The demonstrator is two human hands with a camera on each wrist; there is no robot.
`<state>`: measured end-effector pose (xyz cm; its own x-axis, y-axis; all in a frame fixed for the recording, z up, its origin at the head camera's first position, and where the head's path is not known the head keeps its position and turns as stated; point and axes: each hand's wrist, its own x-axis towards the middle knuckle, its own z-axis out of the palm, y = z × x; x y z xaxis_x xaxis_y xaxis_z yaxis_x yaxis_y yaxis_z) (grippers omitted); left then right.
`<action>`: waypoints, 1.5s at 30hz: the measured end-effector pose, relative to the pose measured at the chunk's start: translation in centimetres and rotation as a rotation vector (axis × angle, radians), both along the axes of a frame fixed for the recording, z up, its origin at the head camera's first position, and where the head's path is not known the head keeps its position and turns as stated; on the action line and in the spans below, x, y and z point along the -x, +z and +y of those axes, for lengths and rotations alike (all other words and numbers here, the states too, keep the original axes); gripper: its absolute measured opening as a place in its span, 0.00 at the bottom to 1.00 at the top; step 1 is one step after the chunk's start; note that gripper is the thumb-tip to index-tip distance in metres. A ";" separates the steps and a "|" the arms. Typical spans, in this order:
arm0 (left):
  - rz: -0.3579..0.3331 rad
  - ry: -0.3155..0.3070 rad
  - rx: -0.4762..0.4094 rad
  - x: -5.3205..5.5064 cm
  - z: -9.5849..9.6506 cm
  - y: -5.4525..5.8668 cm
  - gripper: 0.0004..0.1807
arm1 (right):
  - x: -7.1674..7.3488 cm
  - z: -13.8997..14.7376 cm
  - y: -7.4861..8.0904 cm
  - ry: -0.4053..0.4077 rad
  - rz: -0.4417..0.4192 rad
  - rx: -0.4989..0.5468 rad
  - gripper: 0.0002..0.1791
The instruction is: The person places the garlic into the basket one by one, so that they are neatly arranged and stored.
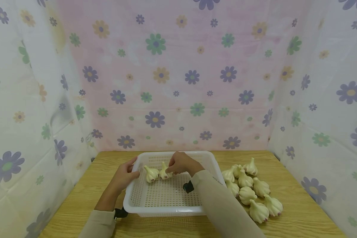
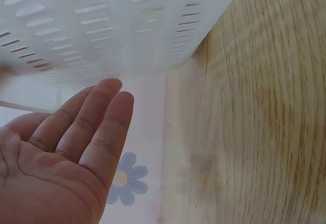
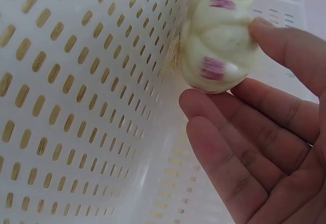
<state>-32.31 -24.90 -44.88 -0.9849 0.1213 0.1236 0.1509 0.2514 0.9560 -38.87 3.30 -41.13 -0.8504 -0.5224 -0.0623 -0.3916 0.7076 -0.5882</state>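
Observation:
My right hand [image 1: 181, 163] reaches into a white perforated plastic basket [image 1: 166, 210]. Between thumb and fingers it holds a garlic bulb [image 3: 216, 40], whose root end shows purple patches and whose stem points away. That bulb touches or nearly touches the basket floor. A second garlic bulb [image 1: 151, 174] lies just left of it, inside the basket. At the basket's left side, my left hand [image 1: 123, 175] holds the rim, thumb over the edge. In the left wrist view the other fingers [image 2: 109, 127] extend along the outside of the wall.
Several more garlic bulbs [image 1: 247, 195] are heaped on the wooden table [image 1: 303, 211], right of the basket and beside my right forearm. A flower-patterned curtain [image 1: 178, 99] hangs behind the table and along both sides.

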 end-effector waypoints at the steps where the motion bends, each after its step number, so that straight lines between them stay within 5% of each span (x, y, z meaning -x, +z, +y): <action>1: -0.001 -0.004 -0.001 0.0 0.0 0.0 0.45 | 0.0 0.0 0.0 0.001 -0.002 -0.003 0.09; 7: -0.007 -0.013 -0.014 0.0 -0.1 0.1 0.46 | 0.0 -0.1 0.0 0.002 -0.022 -0.022 0.13; 17: -0.005 0.001 -0.003 0.0 0.0 0.0 0.45 | 0.0 0.0 -0.2 0.005 -0.018 0.008 0.04; 36: 0.000 -0.008 -0.014 0.2 -0.1 0.1 0.46 | 0.3 0.0 -0.2 -0.007 0.019 -0.020 0.17; 45: 0.000 0.016 0.011 0.0 0.1 0.1 0.45 | 0.0 0.2 0.0 -0.006 0.016 -0.027 0.15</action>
<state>-32.27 -24.82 -44.75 -0.9867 0.1069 0.1226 0.1471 0.2647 0.9530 -38.85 3.45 -41.13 -0.8546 -0.5155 -0.0629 -0.3965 0.7258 -0.5622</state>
